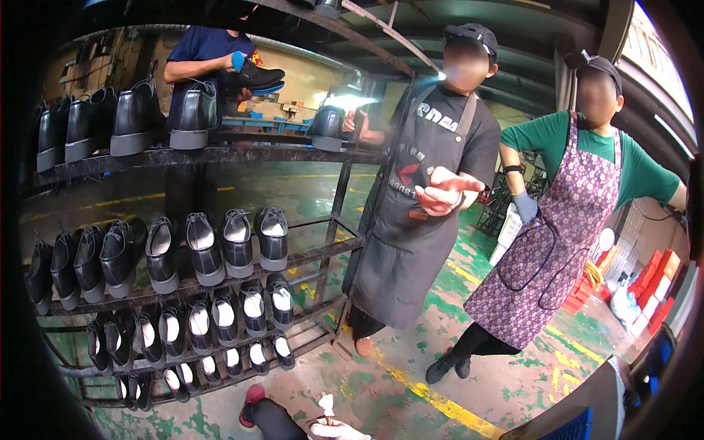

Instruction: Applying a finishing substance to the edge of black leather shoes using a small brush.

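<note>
At the lower edge, my right hand [339,430], pale and partly cut off, is closed around something small with a white, crumpled tip [326,403] sticking up. What this thing is I cannot make out. That it is my right hand I judge from its reach in from the right. My left hand is out of view. Beside the hand are a dark trouser leg [281,421] and a red shoe [254,398]. Nearest on the left is a metal rack [308,257] with rows of black lace-up shoes [199,233], apart from my hand.
A person in a dark apron [411,257] stands by the rack, one hand [449,192] raised. Another in a flowered apron [550,242] stands to the right. Behind the rack someone holds a black shoe [260,77]. Red boxes [660,275] are stacked far right; a yellow line [440,403] crosses the floor.
</note>
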### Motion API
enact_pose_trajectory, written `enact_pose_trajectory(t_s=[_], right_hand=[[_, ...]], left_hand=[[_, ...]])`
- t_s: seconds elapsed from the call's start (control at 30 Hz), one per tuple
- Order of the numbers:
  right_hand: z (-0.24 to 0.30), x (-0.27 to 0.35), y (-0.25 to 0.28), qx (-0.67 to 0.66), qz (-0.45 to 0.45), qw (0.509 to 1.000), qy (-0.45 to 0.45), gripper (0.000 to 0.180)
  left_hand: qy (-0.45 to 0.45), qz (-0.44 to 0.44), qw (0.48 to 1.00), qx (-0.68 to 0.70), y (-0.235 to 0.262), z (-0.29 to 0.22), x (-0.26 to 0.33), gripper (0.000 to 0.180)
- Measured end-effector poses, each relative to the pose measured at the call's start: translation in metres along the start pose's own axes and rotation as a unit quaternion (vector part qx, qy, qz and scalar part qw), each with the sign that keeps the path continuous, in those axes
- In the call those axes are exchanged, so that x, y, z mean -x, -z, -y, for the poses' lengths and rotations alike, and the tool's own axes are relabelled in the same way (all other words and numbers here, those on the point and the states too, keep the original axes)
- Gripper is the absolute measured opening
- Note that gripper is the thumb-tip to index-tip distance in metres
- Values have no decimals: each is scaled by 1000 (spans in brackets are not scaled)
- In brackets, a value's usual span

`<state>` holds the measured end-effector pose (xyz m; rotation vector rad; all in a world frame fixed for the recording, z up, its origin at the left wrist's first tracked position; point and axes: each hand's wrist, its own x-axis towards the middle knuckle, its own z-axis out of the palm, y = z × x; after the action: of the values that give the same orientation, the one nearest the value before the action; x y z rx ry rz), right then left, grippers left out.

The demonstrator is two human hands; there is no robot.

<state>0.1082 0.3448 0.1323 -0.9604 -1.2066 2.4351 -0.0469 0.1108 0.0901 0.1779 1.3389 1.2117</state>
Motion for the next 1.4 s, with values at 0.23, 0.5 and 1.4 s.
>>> enact_pose_trajectory(t_s=[0.23, 0.5, 1.4], right_hand=[[-5, -2, 0, -4, -16, 1000, -15, 20], [-7, -2, -7, -18, -8, 999, -30, 20], [-13, -7, -7, 13, 21, 998, -55, 29]], left_hand=[[1, 0, 1000, 0, 1, 1, 1, 59], [3, 4, 1000, -2, 5, 1, -1, 60], [6, 15, 1000, -18, 1, 1, -7, 64]])
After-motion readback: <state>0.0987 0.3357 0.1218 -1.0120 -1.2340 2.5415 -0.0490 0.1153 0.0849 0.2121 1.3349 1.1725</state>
